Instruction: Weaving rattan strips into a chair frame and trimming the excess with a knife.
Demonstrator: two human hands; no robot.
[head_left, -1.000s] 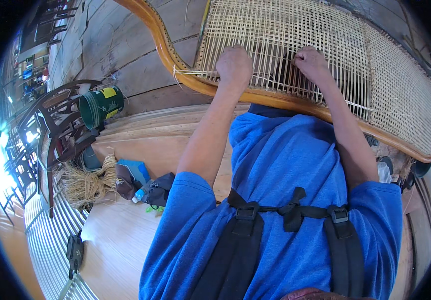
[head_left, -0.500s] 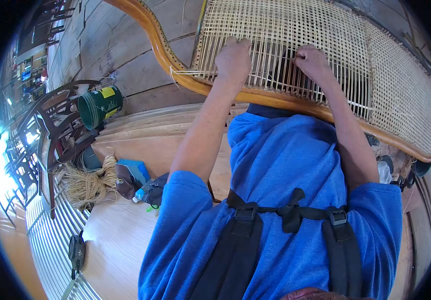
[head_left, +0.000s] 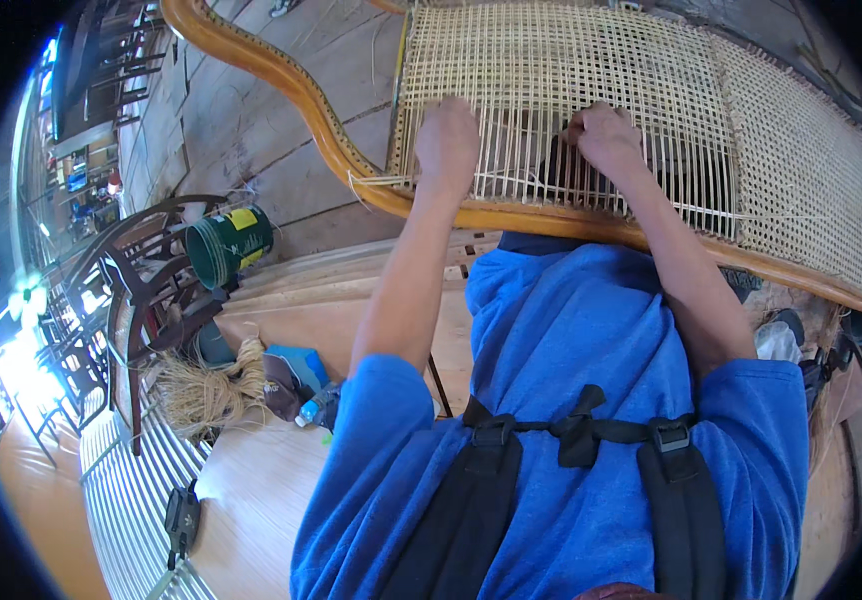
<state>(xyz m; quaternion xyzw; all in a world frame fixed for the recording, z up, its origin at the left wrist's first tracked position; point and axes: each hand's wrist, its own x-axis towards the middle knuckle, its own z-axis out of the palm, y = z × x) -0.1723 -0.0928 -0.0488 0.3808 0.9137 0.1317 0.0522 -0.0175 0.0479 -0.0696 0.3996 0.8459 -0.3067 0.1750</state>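
A woven cane panel (head_left: 651, 70) set in a curved wooden frame (head_left: 291, 90) lies in front of me. My left hand (head_left: 448, 135) rests knuckles-up on the cane near the frame's near rail, fingers curled into the strands. My right hand (head_left: 603, 135) is bunched on the cane a little to the right, pinching a thin cane strand. Loose strand ends stick out past the rail at the left. My blue shirt and black chest straps fill the lower middle.
A green bucket (head_left: 226, 240) lies on its side at the left, beside dark wooden chairs (head_left: 141, 290). A bundle of straw-coloured fibre (head_left: 206, 390), a blue box (head_left: 296, 365) and a small bottle sit on the floor. A pale wooden tabletop (head_left: 251, 500) lies below.
Both hands stay on the cane and shift only slightly; the left hand has edged a little along the strands.
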